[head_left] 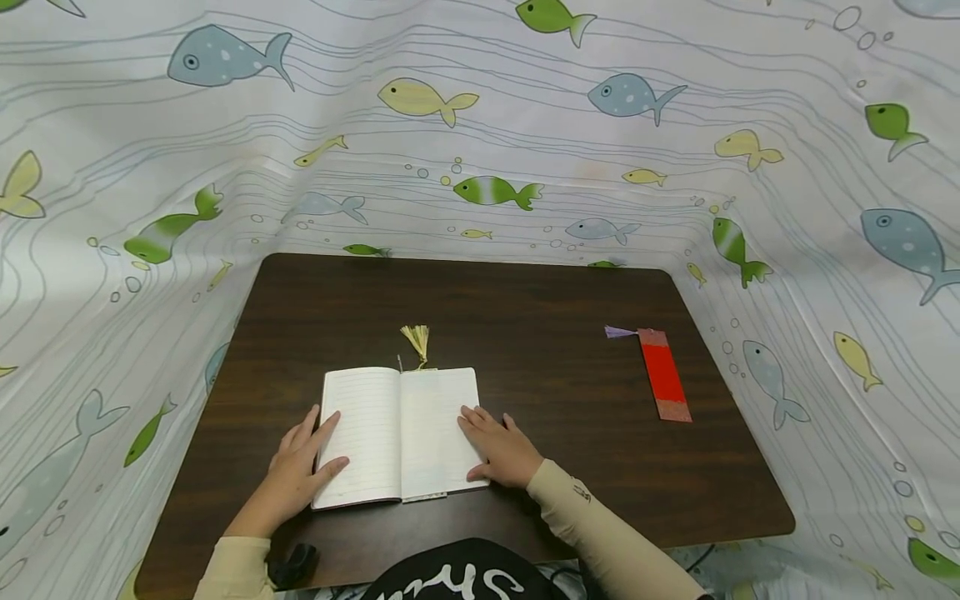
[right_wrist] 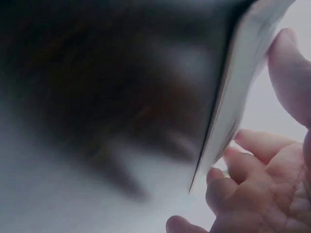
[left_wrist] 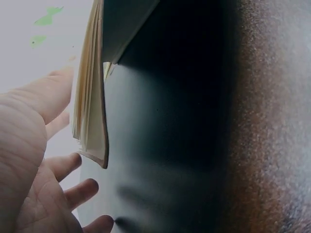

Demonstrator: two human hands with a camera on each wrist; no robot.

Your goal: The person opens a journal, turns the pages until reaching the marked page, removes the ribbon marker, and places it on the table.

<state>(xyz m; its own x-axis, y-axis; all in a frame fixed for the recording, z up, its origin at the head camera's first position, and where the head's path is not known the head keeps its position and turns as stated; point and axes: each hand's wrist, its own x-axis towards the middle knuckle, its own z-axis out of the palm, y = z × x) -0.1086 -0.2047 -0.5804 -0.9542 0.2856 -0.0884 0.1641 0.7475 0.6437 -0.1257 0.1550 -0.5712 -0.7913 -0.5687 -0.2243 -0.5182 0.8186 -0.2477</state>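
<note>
An open notebook (head_left: 363,433) with lined pages lies on the dark wooden table. My left hand (head_left: 295,471) rests at its left edge, fingers spread and thumb over the page. In the left wrist view, the page edges (left_wrist: 90,82) rise beside the thumb, and the other fingertips stand near the cover's corner. My right hand (head_left: 501,447) rests on the right page's outer edge, fingers extended. In the right wrist view, its fingertips (right_wrist: 221,182) are close to the notebook's side (right_wrist: 228,102). A gold tassel (head_left: 417,342) sticks out past the top of the notebook.
A red bookmark (head_left: 664,375) with a purple tassel (head_left: 619,332) lies at the table's right side. A black object (head_left: 294,567) is at the near edge by the left forearm. Fish-patterned cloth (head_left: 487,150) surrounds the dark table (head_left: 555,333).
</note>
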